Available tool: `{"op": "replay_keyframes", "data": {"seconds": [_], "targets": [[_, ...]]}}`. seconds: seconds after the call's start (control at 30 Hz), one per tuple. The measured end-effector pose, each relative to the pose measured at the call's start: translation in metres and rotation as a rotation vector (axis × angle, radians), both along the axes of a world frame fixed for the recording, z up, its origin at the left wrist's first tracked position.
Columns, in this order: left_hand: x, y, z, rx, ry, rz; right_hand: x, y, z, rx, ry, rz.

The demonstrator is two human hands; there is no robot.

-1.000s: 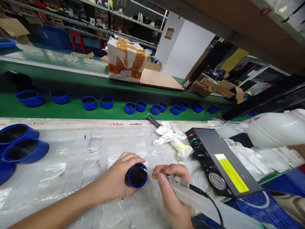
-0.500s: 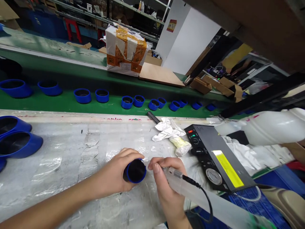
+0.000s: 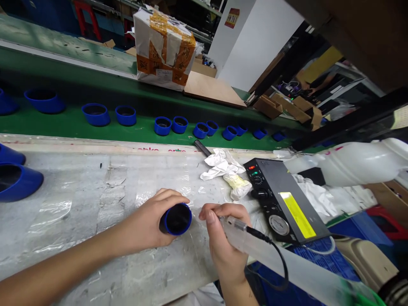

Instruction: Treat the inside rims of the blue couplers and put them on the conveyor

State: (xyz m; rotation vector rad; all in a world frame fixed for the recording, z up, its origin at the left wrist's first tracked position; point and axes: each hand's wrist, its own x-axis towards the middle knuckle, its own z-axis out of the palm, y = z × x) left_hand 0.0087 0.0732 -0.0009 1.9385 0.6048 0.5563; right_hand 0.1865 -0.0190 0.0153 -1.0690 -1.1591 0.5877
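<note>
My left hand (image 3: 148,221) is closed around a short black cup (image 3: 179,219) with a blue rim. The cup is tilted, its dark opening turned up and toward my right hand. In my right hand (image 3: 226,238), thumb and fingers grip a large translucent dispensing syringe (image 3: 283,263) near its front end. A black cord loops along the syringe. Its tip points at the cup's rim with a small gap between; the fine tip itself is hard to make out. At the table's left edge stand larger-looking blue cups (image 3: 27,185).
A black dispenser box (image 3: 287,199) with dial and gauge sits at right, crumpled white tissues (image 3: 223,165) beside it. Behind runs a green conveyor (image 3: 143,129) carrying several blue cups. A white plastic bottle (image 3: 360,163) lies at right; a taped carton (image 3: 164,49) stands beyond.
The gap between syringe tip and cup rim has widened slightly. The cup has turned a little in my left hand. The view has shifted, and the conveyor cups appear farther left.
</note>
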Motion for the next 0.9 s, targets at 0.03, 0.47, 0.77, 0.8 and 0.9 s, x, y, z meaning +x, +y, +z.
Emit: {"op": "replay_keyframes", "data": {"seconds": [0.03, 0.47, 0.77, 0.8, 0.9], "targets": [[0.000, 0.000, 0.000, 0.003, 0.005, 0.000, 0.000, -0.001, 0.000, 0.006, 0.004, 0.000], [0.000, -0.001, -0.004, 0.029, 0.015, 0.000, 0.002, -0.016, 0.001, 0.002, -0.119, -0.061], [0.001, 0.000, -0.002, 0.057, 0.014, -0.013, 0.003, -0.032, 0.001, -0.053, -0.207, -0.080], [0.001, 0.001, -0.002, 0.056, 0.013, -0.019, 0.002, -0.033, 0.001, -0.057, -0.208, -0.072], [0.000, 0.001, -0.001, 0.053, 0.009, -0.025, 0.000, -0.035, 0.003, -0.061, -0.226, -0.060]]}}
